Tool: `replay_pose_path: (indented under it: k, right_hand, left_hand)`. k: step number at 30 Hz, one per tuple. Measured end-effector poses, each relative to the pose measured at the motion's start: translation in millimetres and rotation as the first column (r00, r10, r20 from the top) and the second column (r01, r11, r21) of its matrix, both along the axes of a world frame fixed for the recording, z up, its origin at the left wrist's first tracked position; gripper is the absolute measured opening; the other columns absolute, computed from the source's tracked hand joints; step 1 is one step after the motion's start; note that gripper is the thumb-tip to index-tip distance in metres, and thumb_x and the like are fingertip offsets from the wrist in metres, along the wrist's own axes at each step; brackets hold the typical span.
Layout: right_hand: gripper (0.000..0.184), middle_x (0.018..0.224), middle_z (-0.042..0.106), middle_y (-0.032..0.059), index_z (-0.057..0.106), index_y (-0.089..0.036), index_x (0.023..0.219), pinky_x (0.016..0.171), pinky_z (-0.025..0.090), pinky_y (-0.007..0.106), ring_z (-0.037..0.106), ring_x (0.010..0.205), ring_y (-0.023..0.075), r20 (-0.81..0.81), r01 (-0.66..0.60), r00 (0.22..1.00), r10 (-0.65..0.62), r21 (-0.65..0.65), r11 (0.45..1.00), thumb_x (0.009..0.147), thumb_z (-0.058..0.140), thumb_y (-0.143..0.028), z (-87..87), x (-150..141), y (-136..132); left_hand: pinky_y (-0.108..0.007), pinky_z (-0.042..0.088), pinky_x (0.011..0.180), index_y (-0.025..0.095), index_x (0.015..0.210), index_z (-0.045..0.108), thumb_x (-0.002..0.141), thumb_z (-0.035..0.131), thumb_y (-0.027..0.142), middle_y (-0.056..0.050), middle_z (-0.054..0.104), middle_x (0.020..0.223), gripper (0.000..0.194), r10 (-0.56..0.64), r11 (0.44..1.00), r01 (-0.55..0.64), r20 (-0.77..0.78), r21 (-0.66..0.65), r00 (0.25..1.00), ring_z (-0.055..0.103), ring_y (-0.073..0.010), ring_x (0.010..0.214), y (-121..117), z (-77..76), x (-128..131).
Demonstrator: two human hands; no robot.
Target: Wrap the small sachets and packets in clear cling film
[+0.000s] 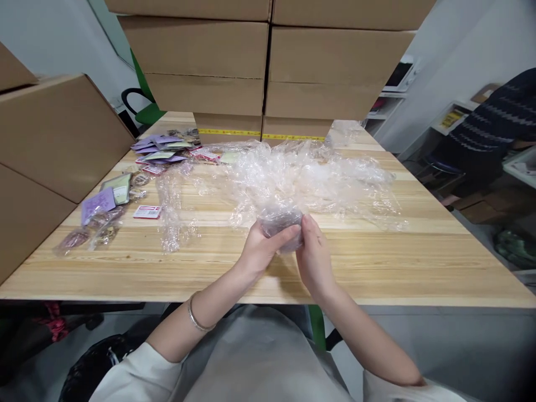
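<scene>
Between my two hands, just above the table, is a greyish bundle wrapped in clear plastic [281, 219]; what lies inside the wrap I cannot make out. My left hand [263, 245] grips its left side, with the thumb laid across the front. Closed on the right edge is my right hand [313, 251], its fingers pressed against the wrap. Right behind the bundle spreads a large heap of crumpled clear bubble wrap [301, 173], and a narrower strip of clear wrap [170, 209] lies to the left.
Purple and green packets [161, 148] are piled at the back left, with small bagged items [104, 231] nearer me. A red-and-white label card [147, 212] lies beside them. Large cardboard boxes [201, 56] stand at the back and left [62, 134]. A person in a dark patterned sweater [489, 123] is at right.
</scene>
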State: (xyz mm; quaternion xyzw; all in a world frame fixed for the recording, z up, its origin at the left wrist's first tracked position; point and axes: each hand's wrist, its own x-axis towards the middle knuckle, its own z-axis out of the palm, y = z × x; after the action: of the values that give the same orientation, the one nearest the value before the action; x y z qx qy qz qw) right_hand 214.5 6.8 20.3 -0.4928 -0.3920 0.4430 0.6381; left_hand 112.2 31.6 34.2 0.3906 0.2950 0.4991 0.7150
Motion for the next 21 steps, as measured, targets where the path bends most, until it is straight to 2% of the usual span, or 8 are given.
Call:
replay_pose_path:
  k: [2, 4, 6, 9, 12, 16, 18, 21]
  right_hand:
    - [0.041, 0.122, 0.060, 0.0075, 0.064, -0.027, 0.114, 0.103, 0.045, 0.043, 0.054, 0.119, 0.0249, 0.178, 0.156, 0.971, -0.159, 0.030, 0.987, 0.087, 0.058, -0.059, -2.4, 8, 2]
    - [0.052, 0.128, 0.058, 0.0081, 0.058, -0.028, 0.127, 0.105, 0.043, 0.044, 0.051, 0.125, 0.0257, 0.158, 0.194, 0.969, -0.192, 0.002, 0.981, 0.087, 0.055, -0.062, -2.8, 18, 7]
    - [0.062, 0.125, 0.062, 0.0091, 0.057, -0.026, 0.130, 0.101, 0.047, 0.046, 0.054, 0.124, 0.0272, -0.010, -0.028, 1.000, 0.028, -0.060, 0.998, 0.090, 0.040, -0.070, -0.5, 28, 13]
    - [0.074, 0.115, 0.070, 0.0103, 0.065, -0.021, 0.119, 0.090, 0.055, 0.047, 0.063, 0.113, 0.0296, -0.288, -0.386, 0.891, 0.351, -0.074, 0.920, 0.087, 0.032, -0.079, 4.7, 36, 19]
    - [0.047, 0.109, 0.073, 0.0067, 0.070, -0.022, 0.105, 0.091, 0.056, 0.044, 0.067, 0.106, 0.0266, -0.358, -0.225, 0.917, 0.178, -0.095, 0.970, 0.082, 0.063, -0.062, 4.0, 36, 19]
    - [0.024, 0.113, 0.073, 0.0051, 0.073, -0.025, 0.103, 0.101, 0.049, 0.046, 0.065, 0.112, 0.0263, 0.012, 0.189, 0.982, -0.189, 0.028, 0.982, 0.084, 0.070, -0.040, -9.6, 29, 8]
    - [0.032, 0.131, 0.065, 0.0070, 0.069, -0.027, 0.120, 0.111, 0.040, 0.051, 0.056, 0.127, 0.0290, 0.330, 0.069, 0.936, -0.122, 0.170, 0.983, 0.092, 0.060, -0.039, -17.4, 25, 1]
    - [0.066, 0.162, 0.029, 0.0115, 0.036, -0.024, 0.153, 0.121, 0.018, 0.057, 0.026, 0.148, 0.0343, 0.668, -0.285, 0.741, 0.067, 0.222, 0.933, 0.092, 0.057, -0.040, -24.5, 21, -4]
  left_hand:
    - [-0.035, 0.054, 0.088, 0.018, 0.098, 0.074, 0.071, 0.084, 0.030, -0.006, 0.076, 0.098, 0.031, 0.030, 1.000, -0.030, 0.029, 0.000, 0.999, 0.071, -0.0209, 0.092, -1, 2.9, -3]
    - [-0.034, 0.056, 0.086, 0.019, 0.098, 0.074, 0.069, 0.085, 0.029, -0.004, 0.076, 0.098, 0.032, 0.032, 0.999, -0.031, 0.051, -0.019, 0.998, 0.071, -0.0203, 0.092, -1, 8.0, -8]
    - [-0.032, 0.057, 0.084, 0.020, 0.096, 0.074, 0.067, 0.086, 0.028, -0.003, 0.076, 0.096, 0.032, -0.010, 0.998, 0.014, 0.065, -0.054, 0.998, 0.071, -0.0195, 0.090, 1, 12.6, -12]
    - [-0.030, 0.057, 0.078, 0.017, 0.093, 0.074, 0.065, 0.087, 0.026, -0.003, 0.076, 0.092, 0.032, -0.087, 0.990, 0.094, 0.072, -0.106, 0.994, 0.071, -0.0182, 0.083, 6, 14.6, -15]
    - [-0.029, 0.056, 0.077, 0.016, 0.094, 0.073, 0.064, 0.087, 0.022, -0.004, 0.075, 0.092, 0.034, -0.072, 0.985, 0.083, 0.078, -0.149, 0.994, 0.070, -0.0168, 0.081, 10, 11.4, -12]
    - [-0.029, 0.054, 0.081, 0.014, 0.095, 0.071, 0.064, 0.085, 0.020, -0.004, 0.075, 0.092, 0.035, 0.003, 0.988, 0.001, 0.026, -0.155, 1.000, 0.069, -0.0166, 0.083, 13, 3.6, -1]
    - [-0.029, 0.053, 0.081, 0.015, 0.100, 0.068, 0.068, 0.082, 0.021, -0.004, 0.073, 0.094, 0.036, 0.060, 0.992, -0.060, -0.004, -0.111, 0.998, 0.069, -0.0167, 0.085, 13, -0.9, 6]
    - [-0.032, 0.053, 0.088, 0.022, 0.124, 0.057, 0.074, 0.073, 0.018, -0.004, 0.070, 0.113, 0.052, 0.090, 0.992, -0.093, -0.044, -0.088, 0.995, 0.068, -0.0187, 0.100, 10, -6.5, 12]
